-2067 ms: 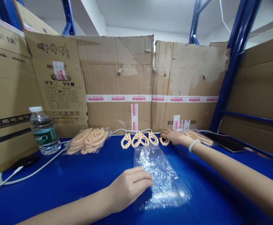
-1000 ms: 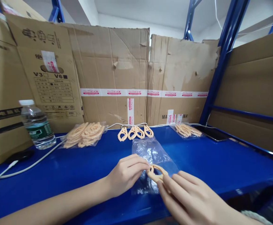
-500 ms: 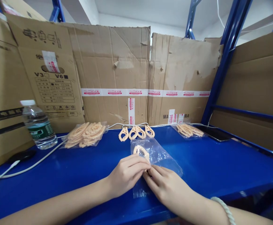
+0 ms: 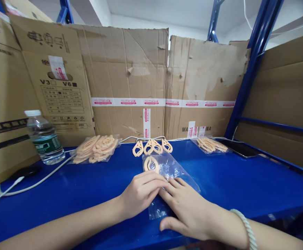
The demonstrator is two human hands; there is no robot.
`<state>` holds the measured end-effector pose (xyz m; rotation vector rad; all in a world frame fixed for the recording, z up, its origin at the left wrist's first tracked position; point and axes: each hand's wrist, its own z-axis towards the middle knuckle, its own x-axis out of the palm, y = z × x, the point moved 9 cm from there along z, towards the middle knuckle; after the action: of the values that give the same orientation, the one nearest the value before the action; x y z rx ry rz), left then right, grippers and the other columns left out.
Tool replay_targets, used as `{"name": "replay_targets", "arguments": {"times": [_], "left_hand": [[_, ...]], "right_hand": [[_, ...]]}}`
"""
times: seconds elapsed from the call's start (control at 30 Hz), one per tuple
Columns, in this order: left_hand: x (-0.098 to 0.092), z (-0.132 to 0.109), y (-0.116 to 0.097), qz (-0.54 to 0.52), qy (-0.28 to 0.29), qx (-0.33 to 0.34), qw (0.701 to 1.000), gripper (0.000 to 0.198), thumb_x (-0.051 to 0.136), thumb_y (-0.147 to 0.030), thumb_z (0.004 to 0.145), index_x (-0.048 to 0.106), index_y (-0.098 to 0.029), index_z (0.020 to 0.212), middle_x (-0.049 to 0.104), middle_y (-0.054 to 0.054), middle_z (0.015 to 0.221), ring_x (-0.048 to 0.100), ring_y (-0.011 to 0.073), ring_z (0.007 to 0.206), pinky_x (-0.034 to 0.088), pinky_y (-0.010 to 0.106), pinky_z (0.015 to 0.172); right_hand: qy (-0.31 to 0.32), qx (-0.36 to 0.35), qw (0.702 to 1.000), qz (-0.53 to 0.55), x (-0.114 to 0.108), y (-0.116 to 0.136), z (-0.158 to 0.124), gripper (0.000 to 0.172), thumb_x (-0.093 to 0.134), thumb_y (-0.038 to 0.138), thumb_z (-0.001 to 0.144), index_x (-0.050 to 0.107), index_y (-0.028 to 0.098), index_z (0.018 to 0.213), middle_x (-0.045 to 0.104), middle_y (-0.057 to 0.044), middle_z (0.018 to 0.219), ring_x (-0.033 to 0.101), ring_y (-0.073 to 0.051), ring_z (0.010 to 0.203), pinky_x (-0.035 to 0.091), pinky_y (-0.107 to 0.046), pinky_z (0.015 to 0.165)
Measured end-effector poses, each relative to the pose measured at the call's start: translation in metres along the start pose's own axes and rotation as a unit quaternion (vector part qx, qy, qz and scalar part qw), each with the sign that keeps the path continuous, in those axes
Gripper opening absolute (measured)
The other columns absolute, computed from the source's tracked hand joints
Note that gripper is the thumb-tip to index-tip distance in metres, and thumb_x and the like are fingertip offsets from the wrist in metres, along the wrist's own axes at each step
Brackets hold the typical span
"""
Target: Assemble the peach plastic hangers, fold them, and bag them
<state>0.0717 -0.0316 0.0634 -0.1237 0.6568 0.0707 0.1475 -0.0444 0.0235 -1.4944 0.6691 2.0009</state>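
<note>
A clear plastic bag [image 4: 177, 170] lies on the blue table, with a beige looped piece [image 4: 151, 164] at its upper left part. My left hand [image 4: 143, 191] is closed at the bag just below that piece, fingers pinched together; what the fingertips grip is hidden. My right hand [image 4: 184, 208] lies flat on the bag, fingers stretched forward and thumb apart, its fingertips touching the left fingers. Behind the bag, several more beige looped pieces [image 4: 137, 148] lie in a row.
Bagged beige pieces [image 4: 99, 149] lie at the left back, beside a water bottle [image 4: 45, 140]. Another bagged bundle [image 4: 211, 144] and a dark phone [image 4: 241, 149] are at the right back. A black device [image 4: 27, 171] with white cables sits left. Cardboard [image 4: 127, 80] walls the blue table [image 4: 234, 184].
My right hand has opened from a pinch and spread flat, its thumb now out to the side. The beige piece has shifted slightly up and left.
</note>
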Motion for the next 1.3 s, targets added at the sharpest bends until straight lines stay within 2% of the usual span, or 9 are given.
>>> {"name": "replay_targets", "arguments": {"times": [0.27, 0.43, 0.63, 0.9, 1.0, 1.07, 1.17, 1.2, 1.3], "left_hand": [[0.0, 0.001, -0.003, -0.017, 0.006, 0.01, 1.0, 0.023, 0.052, -0.003, 0.089, 0.065, -0.014, 0.106, 0.072, 0.009, 0.099, 0.067, 0.0169, 0.094, 0.055, 0.03, 0.086], [-0.002, 0.001, -0.01, -0.034, 0.0, 0.04, 0.999, 0.025, 0.054, -0.001, 0.086, 0.065, -0.012, 0.106, 0.072, 0.011, 0.098, 0.067, 0.0184, 0.092, 0.056, 0.032, 0.085], [-0.002, -0.001, -0.012, -0.025, -0.001, 0.059, 0.998, 0.025, 0.053, -0.001, 0.086, 0.064, -0.011, 0.107, 0.071, 0.013, 0.098, 0.066, 0.02, 0.094, 0.056, 0.034, 0.086], [-0.001, -0.002, -0.011, -0.038, 0.008, 0.054, 0.998, 0.026, 0.054, 0.002, 0.085, 0.063, -0.01, 0.106, 0.07, 0.013, 0.101, 0.066, 0.0199, 0.095, 0.055, 0.033, 0.087], [0.0, -0.001, -0.009, -0.031, 0.014, 0.044, 0.998, 0.026, 0.055, 0.002, 0.085, 0.063, -0.01, 0.107, 0.071, 0.013, 0.1, 0.066, 0.0198, 0.094, 0.055, 0.033, 0.086], [-0.001, -0.001, -0.008, -0.026, 0.011, 0.036, 0.999, 0.027, 0.054, 0.002, 0.085, 0.063, -0.01, 0.106, 0.071, 0.012, 0.098, 0.066, 0.0191, 0.091, 0.055, 0.032, 0.083], [-0.002, -0.001, -0.007, -0.023, 0.009, 0.03, 0.999, 0.027, 0.052, 0.003, 0.085, 0.063, -0.011, 0.105, 0.071, 0.011, 0.097, 0.065, 0.0186, 0.089, 0.055, 0.031, 0.079], [-0.002, -0.001, -0.007, -0.021, 0.01, 0.028, 0.999, 0.027, 0.052, 0.003, 0.085, 0.063, -0.011, 0.105, 0.071, 0.011, 0.097, 0.065, 0.0187, 0.088, 0.055, 0.031, 0.079], [0.0, -0.001, -0.006, -0.013, 0.018, 0.031, 0.999, 0.028, 0.052, 0.004, 0.084, 0.063, -0.011, 0.105, 0.071, 0.011, 0.098, 0.065, 0.0189, 0.088, 0.055, 0.032, 0.079]], "right_hand": [[0.03, 0.017, 0.999, 0.036, -0.002, 0.001, -0.003, 0.083, 0.045, 0.073, 0.085, 0.04, 0.013, 0.143, 0.051, -0.017, 0.137, 0.047, -0.039, 0.12, 0.032, -0.058, 0.105], [0.053, 0.019, 0.997, 0.044, -0.003, 0.007, -0.011, 0.086, 0.047, 0.068, 0.087, 0.03, 0.01, 0.148, 0.041, -0.021, 0.145, 0.038, -0.038, 0.131, 0.028, -0.055, 0.11], [0.055, 0.034, 0.997, 0.043, 0.003, 0.0, -0.011, 0.084, 0.049, 0.065, 0.088, 0.027, 0.011, 0.15, 0.029, -0.023, 0.151, 0.031, -0.037, 0.137, 0.029, -0.054, 0.111], [0.054, 0.029, 0.998, 0.033, 0.004, -0.003, -0.007, 0.085, 0.05, 0.064, 0.087, 0.023, 0.016, 0.151, 0.033, -0.018, 0.15, 0.036, -0.039, 0.134, 0.03, -0.06, 0.108], [0.063, 0.012, 0.998, 0.012, 0.003, 0.003, -0.012, 0.085, 0.05, 0.061, 0.089, 0.026, 0.007, 0.15, 0.034, -0.022, 0.148, 0.035, -0.04, 0.134, 0.033, -0.056, 0.108], [0.042, -0.031, 0.999, -0.011, -0.008, 0.018, -0.018, 0.07, 0.048, 0.05, 0.094, 0.037, 0.003, 0.144, 0.039, -0.024, 0.145, 0.039, -0.039, 0.132, 0.039, -0.049, 0.106], [-0.041, -0.107, 0.993, 0.019, -0.05, 0.041, -0.03, 0.037, 0.035, 0.03, 0.102, 0.063, 0.014, 0.121, 0.061, -0.016, 0.128, 0.059, -0.027, 0.115, 0.051, -0.032, 0.093], [-0.057, -0.11, 0.99, 0.061, -0.066, 0.04, -0.03, 0.036, 0.034, 0.03, 0.103, 0.066, 0.019, 0.113, 0.067, -0.011, 0.118, 0.065, -0.021, 0.103, 0.053, -0.026, 0.086], [-0.154, -0.037, 0.98, 0.124, -0.113, -0.005, -0.012, 0.038, 0.032, 0.037, 0.103, 0.066, 0.02, 0.104, 0.07, -0.008, 0.099, 0.066, -0.019, 0.091, 0.054, -0.028, 0.079]]}}
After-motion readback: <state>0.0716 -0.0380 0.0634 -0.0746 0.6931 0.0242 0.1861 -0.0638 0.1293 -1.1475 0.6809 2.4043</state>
